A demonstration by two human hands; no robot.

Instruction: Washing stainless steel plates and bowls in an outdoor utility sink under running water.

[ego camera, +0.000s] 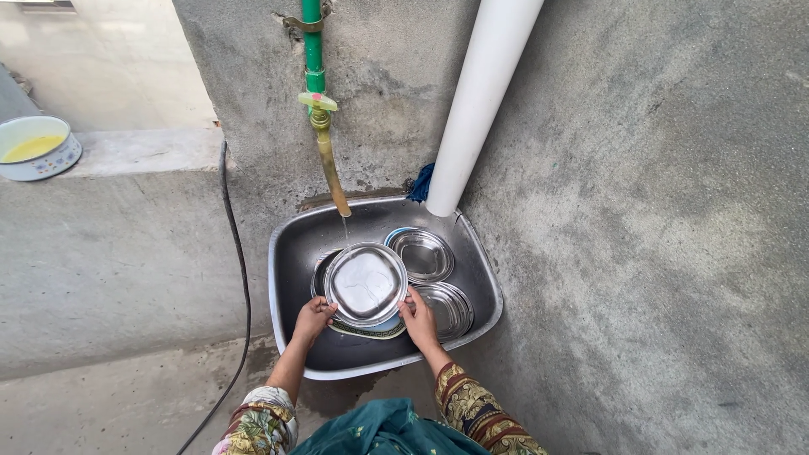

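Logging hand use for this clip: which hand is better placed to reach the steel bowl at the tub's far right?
Probably the right hand: it grips the held steel plate at its right edge, nearest that steel bowl. The left hand holds the opposite edge.

Two hands: left hand, right hand. One steel plate held between the fingers. Two more steel bowls, one beyond the right fingers, one just beside them. One steel basin. One brass tap. One white pipe. One black cable. One enamel bowl, well apart from the left fingers.
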